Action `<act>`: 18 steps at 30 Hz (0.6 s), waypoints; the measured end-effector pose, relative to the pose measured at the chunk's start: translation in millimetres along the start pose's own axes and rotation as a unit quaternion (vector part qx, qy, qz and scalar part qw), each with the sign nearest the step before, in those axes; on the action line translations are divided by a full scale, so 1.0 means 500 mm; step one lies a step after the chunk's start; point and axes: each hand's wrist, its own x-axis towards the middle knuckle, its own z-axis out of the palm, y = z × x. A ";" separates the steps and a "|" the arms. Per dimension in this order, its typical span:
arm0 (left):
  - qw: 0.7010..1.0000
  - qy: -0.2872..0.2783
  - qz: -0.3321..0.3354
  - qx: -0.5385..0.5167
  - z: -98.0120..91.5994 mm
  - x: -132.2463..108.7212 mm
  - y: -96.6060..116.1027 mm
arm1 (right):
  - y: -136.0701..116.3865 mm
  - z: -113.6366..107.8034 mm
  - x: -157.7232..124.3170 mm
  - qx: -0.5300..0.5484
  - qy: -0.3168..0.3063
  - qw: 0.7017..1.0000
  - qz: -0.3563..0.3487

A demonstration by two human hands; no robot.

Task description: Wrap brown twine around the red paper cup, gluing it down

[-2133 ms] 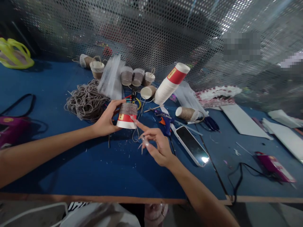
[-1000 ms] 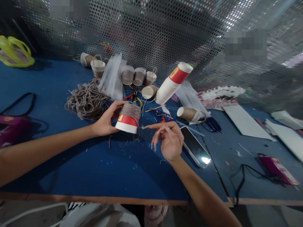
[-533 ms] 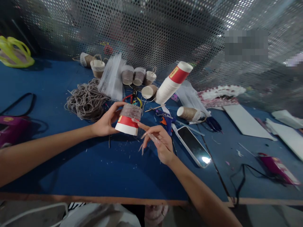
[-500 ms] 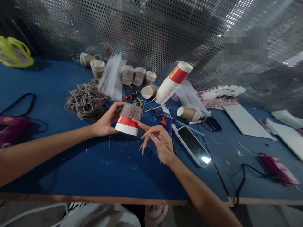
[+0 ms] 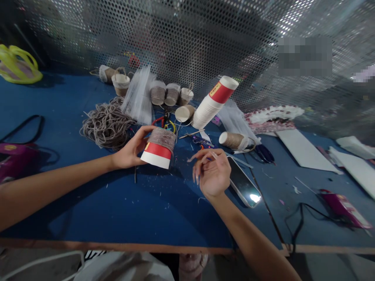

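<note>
My left hand [image 5: 131, 150] grips a red and white paper cup [image 5: 156, 154] tilted with its white rim downward. Grey-brown cord [image 5: 162, 137] is wound around the cup's upper part, and a strand of it hangs at the right side. My right hand [image 5: 212, 169] is apart from the cup, to its right, with the palm up and the fingers loosely curled and apart; nothing shows in it. Behind that hand lies a glue gun [image 5: 206, 143], partly hidden. A phone [image 5: 243, 181] lies just right of the hand.
A heap of grey cord [image 5: 107, 124] lies behind my left hand. Farther back are a leaning stack of paper cups [image 5: 209, 103], cord-wrapped cups [image 5: 158, 93] and white mesh [image 5: 139, 95]. White boards [image 5: 306, 151] and a purple pouch [image 5: 342, 208] are at the right.
My right hand has moved right, away from the cup and its cord, and turned palm up. The cup has tilted slightly in my left hand.
</note>
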 end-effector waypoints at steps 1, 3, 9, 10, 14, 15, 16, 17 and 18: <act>1.000 0.003 0.004 0.003 0.000 0.001 -0.002 | -0.001 0.001 0.000 0.002 -0.002 1.000 -0.004; 1.000 0.008 0.015 0.008 0.001 0.002 -0.008 | -0.006 0.003 -0.004 -0.001 -0.025 1.000 0.000; 0.999 -0.012 0.038 0.008 0.004 0.009 -0.010 | -0.020 0.011 -0.026 -0.001 -0.220 0.969 0.110; 0.999 -0.016 0.041 0.007 0.005 0.010 -0.008 | -0.019 0.011 -0.028 0.004 -0.235 0.965 0.114; 0.999 -0.038 0.036 0.009 0.008 0.012 -0.003 | -0.017 0.007 -0.031 0.033 -0.231 0.967 0.099; 0.999 -0.038 0.030 0.009 0.008 0.012 -0.003 | -0.017 0.007 -0.031 0.041 -0.221 0.970 0.092; 0.999 -0.035 0.023 0.010 0.008 0.011 -0.004 | -0.018 0.006 -0.030 0.047 -0.211 0.973 0.085; 0.999 -0.031 0.018 0.011 0.008 0.010 -0.005 | -0.019 0.006 -0.030 0.051 -0.201 0.975 0.075; 1.000 -0.026 0.013 0.012 0.008 0.009 -0.006 | -0.020 0.006 -0.030 0.053 -0.191 0.978 0.066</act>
